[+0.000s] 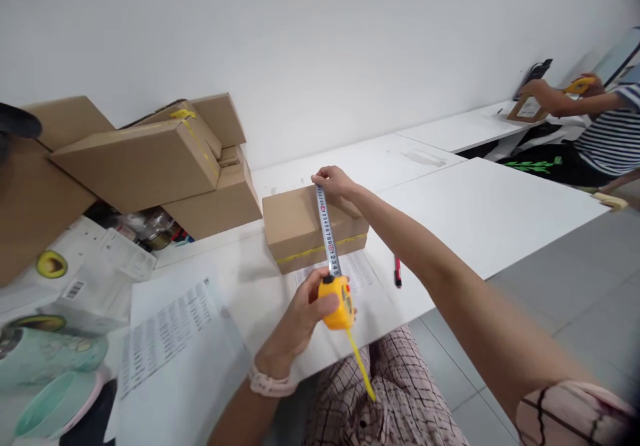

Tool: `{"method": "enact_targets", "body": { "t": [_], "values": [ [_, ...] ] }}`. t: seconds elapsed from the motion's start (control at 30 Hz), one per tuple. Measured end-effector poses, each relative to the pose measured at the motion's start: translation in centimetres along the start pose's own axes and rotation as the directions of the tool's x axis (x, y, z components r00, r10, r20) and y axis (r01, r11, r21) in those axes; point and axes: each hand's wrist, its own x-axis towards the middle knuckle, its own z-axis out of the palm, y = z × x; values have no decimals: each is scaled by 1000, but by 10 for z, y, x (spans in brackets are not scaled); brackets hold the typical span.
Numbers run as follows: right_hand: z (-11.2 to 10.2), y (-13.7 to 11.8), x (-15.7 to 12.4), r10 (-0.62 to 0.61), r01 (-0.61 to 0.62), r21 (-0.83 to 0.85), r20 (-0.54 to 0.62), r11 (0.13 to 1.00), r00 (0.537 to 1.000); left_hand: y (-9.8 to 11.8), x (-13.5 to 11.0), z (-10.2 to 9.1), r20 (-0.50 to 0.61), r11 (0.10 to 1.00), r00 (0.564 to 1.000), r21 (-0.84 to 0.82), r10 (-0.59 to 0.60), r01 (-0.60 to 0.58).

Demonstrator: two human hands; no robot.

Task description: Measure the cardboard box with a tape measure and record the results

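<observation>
I hold a tape measure point(337, 304) out across a cardboard box point(293, 223).
Left of the box stand stacked cartons point(135, 163), with a printed list point(170, 329) nearer me; a red marker point(398, 271) lies to its right, a printed sheet point(367, 276) along its near side, and a co-worker point(607, 129) sits well off to its right. On the box's near side my left hand point(300, 307) is wrapped around the yellow case; at its far edge my right hand point(336, 183) pinches the blade point(327, 229), which spans its top.
</observation>
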Motion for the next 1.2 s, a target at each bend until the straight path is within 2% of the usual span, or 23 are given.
{"method": "enact_targets", "body": {
  "t": [0.1, 0.2, 0.37, 0.57, 0.67, 0.73, 0.83, 0.87, 0.93, 1.0, 1.03, 1.07, 1.13, 1.2],
  "values": [
    [14, -4, 11, 30, -30, -49, 1, 998, 1000, -1, 28, 19, -137, 994, 988, -66, 73, -83],
    [17, 2, 7, 55, -54, -36, 17, 998, 998, 7, 45, 25, -184, 993, 980, -69, 81, -95],
    [16, 12, -1, 104, -102, -32, 47, 994, 993, 4, 44, 32, -203, 992, 978, -105, 50, -72],
    [20, 3, 7, 106, -97, -130, 67, 987, 992, 0, 46, 40, -213, 990, 976, -127, 33, -61],
    [12, 3, 7, 91, -88, -36, 82, 995, 993, 4, 44, 39, -213, 994, 976, -95, 39, -61],
    [-2, 9, 4, 40, -43, 82, 42, 996, 998, 8, 33, 31, -205, 996, 976, -39, 74, -84],
    [-35, 28, -11, -8, 36, 188, -147, 981, 989, 10, 6, 4, -244, 972, 944, 120, 224, -200],
    [-45, 37, -22, 8, 30, 175, -212, 984, 977, 9, -3, -9, -284, 949, 911, 190, 298, -252],
    [-59, 54, -52, 69, -43, 96, -282, 994, 957, 5, -16, -35, -389, 893, 815, 320, 429, -317],
    [-62, 67, -86, 135, -134, 21, -237, 991, 962, 1, -20, -56, -489, 871, 731, 379, 476, -314],
    [-59, 71, -102, 150, -150, 14, -196, 989, 969, 0, -19, -63, -527, 878, 712, 376, 465, -295],
    [-55, 73, -115, 145, -143, 20, -154, 989, 978, 1, -17, -68, -553, 893, 709, 357, 437, -273],
    [-47, 70, -130, 79, -76, 37, -94, 996, 992, 7, -10, -73, -562, 919, 733, 311, 382, -241],
    [-43, 57, -129, -7, 9, 14, -91, 1000, 996, 21, -2, -73, -521, 922, 766, 298, 376, -249]
  ]
}}
